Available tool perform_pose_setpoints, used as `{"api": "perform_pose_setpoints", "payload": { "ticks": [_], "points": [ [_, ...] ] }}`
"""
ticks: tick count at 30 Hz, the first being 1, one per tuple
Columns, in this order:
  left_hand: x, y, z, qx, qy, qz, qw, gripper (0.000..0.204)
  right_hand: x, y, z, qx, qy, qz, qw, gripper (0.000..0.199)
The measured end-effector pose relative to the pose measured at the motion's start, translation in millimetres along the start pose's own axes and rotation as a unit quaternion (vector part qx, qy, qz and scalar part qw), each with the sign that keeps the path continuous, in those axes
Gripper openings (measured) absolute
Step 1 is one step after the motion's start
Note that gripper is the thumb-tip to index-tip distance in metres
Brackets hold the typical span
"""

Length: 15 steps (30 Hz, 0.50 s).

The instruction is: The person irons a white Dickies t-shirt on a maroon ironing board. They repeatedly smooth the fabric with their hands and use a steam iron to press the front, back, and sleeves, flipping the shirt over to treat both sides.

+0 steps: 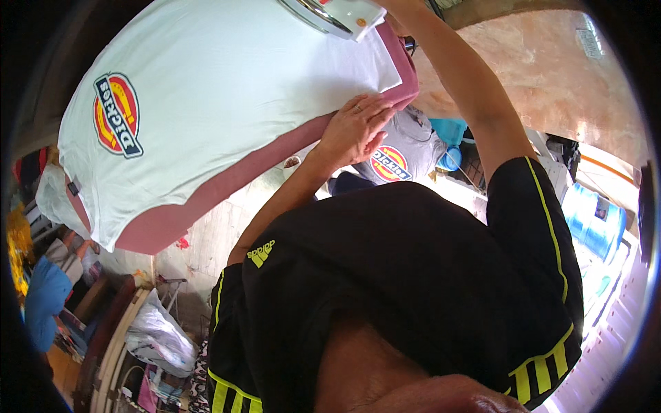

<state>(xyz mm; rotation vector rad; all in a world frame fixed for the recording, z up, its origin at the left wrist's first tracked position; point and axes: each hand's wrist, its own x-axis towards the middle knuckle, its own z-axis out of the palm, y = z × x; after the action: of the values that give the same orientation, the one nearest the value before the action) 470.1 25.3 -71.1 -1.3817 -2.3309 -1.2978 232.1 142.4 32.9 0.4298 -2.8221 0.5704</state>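
Observation:
A white T-shirt [227, 89] with a red, yellow and dark-blue printed emblem [118, 115] lies spread over a dusky-pink padded ironing board [179, 217]. My left hand [354, 129], a ring on one finger, rests with its fingers extended along the shirt's lower right edge, partly on the pink cover. At the top edge of the view, an iron [354, 19] with a white body and shiny metal base is on the shirt's far part. My right hand [405, 15] is at the iron and appears to grip it; its fingers are mostly cut off by the frame.
Below the board's right end hangs or lies a grey garment [406, 138] with a similar emblem. A large blue water bottle [595, 220] stands at right. Lower left are plastic bags [160, 335], blue cloth [47, 296] and wooden furniture [103, 330]. A small bowl [292, 164] sits below the board.

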Motion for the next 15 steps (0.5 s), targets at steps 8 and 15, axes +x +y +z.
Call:
{"api": "perform_pose_setpoints", "payload": {
  "ticks": [8,15],
  "points": [
    [-80,-25,-86,0.38,0.178,-0.336,0.843,0.061,-149,4,-53,0.038,0.013,-0.125,0.991,0.032],
    [-180,-14,-112,0.504,0.197,-0.529,0.653,0.062,-113,-16,-54,0.092,-0.17,-0.034,0.981,0.043]
  ]
}}
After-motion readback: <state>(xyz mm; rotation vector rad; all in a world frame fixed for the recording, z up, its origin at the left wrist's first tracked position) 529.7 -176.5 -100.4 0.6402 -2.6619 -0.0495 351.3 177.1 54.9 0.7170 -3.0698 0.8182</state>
